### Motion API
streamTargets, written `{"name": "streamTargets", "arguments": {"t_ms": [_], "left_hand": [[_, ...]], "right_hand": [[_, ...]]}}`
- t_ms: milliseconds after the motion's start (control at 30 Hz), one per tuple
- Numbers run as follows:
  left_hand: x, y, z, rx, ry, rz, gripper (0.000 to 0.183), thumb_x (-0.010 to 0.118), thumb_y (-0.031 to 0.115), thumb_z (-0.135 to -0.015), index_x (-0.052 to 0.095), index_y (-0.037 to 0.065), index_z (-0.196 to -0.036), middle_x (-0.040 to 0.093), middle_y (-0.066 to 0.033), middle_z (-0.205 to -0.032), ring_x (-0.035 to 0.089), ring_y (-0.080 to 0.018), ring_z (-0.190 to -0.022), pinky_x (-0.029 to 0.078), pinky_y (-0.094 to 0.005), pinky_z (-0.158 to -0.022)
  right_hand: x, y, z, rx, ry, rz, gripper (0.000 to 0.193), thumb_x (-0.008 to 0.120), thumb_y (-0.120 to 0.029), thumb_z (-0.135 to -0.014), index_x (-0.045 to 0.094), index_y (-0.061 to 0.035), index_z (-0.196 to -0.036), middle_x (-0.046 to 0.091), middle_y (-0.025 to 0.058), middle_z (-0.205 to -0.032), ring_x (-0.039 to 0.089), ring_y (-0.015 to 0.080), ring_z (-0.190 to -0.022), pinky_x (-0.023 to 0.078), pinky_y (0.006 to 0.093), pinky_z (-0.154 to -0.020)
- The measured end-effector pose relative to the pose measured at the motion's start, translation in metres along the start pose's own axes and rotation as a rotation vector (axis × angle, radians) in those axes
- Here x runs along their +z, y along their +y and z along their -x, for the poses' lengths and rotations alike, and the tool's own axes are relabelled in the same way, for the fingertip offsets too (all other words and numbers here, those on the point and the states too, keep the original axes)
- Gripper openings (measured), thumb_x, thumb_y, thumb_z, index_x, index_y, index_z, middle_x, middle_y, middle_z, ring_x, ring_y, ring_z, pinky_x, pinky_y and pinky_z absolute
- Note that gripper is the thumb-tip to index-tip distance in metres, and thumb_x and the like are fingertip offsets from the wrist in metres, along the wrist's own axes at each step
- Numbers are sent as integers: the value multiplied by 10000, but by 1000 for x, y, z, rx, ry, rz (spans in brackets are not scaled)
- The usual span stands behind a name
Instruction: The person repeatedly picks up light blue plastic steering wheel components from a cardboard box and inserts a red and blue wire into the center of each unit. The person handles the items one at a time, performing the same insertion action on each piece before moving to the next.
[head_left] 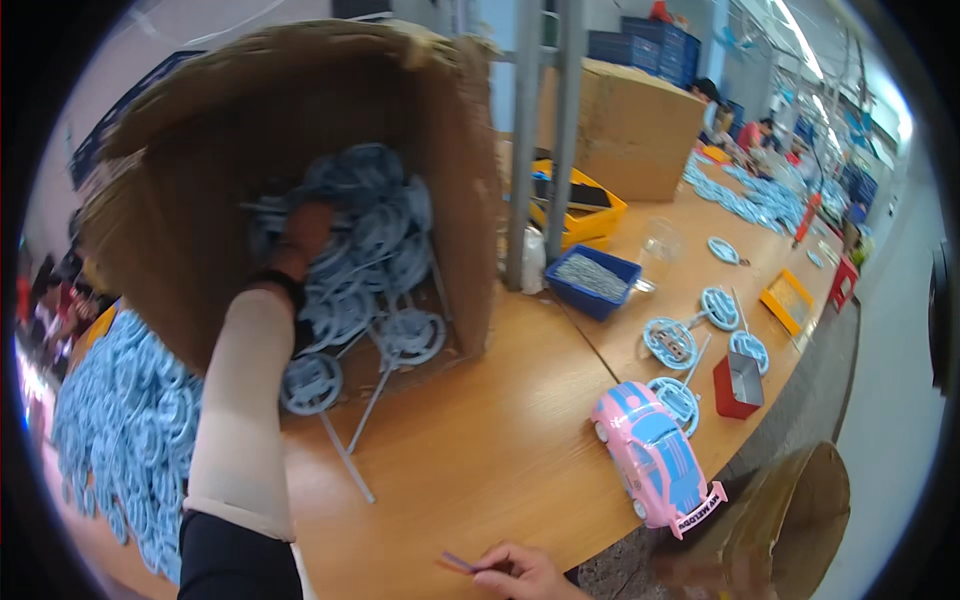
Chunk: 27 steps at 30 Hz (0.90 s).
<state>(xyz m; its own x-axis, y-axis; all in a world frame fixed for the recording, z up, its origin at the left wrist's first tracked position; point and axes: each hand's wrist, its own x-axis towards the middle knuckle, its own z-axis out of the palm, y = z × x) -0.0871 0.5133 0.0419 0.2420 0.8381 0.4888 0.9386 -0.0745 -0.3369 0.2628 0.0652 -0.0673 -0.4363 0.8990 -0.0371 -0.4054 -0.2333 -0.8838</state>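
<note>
My left hand (308,232) reaches into a large cardboard box (478,200) lying with its opening toward me. Around it are piled light-blue plastic steering wheels (412,337) with long thin stems; the fingers are buried among them, so their grip is hidden. Down at the lower edge, my right hand (522,572) is closed in a pinch. Between its thumb and finger is a short thin strip (457,563), dark and reddish, perhaps wires. A pink toy car (655,455) with blue windows rests on the table (460,440) to the right.
A heap of blue wheels (130,430) lies left of the box. A blue bin (594,283) of small metal parts, yellow trays (583,208), a red box (738,385) and loose wheels (670,342) occupy the right side. Metal posts (545,140) rise behind. People work farther back.
</note>
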Motion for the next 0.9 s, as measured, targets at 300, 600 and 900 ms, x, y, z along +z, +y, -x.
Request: {"name": "streamTargets", "arguments": {"t_ms": [300,600,900], "left_hand": [[43,-37,20,121,89,5,238,568,128,-768,577,45,-990,587,-159,-988,564,-334,-911,437,-417,-841],[-180,14,124,472,293,66,126,524,60,-770,524,45,-895,547,-150,-907,544,-333,-859,432,-441,-761],[-308,115,328,924,328,533,253,606,24,-646,582,-6,-896,584,-142,-958,596,-332,-919,523,-399,-768]], "right_hand": [[-10,9,-8,55,-117,-12,140,626,-130,-863,579,-22,-939,603,37,-804,554,96,-744,449,241,-654],[-16,35,-13,-50,-114,-7,211,633,-105,-854,547,-31,-1031,553,-3,-902,500,41,-833,408,182,-722],[18,3,9,34,136,-149,341,505,-393,-920,563,-62,-860,479,-34,-612,294,33,-387,198,198,-352]]}}
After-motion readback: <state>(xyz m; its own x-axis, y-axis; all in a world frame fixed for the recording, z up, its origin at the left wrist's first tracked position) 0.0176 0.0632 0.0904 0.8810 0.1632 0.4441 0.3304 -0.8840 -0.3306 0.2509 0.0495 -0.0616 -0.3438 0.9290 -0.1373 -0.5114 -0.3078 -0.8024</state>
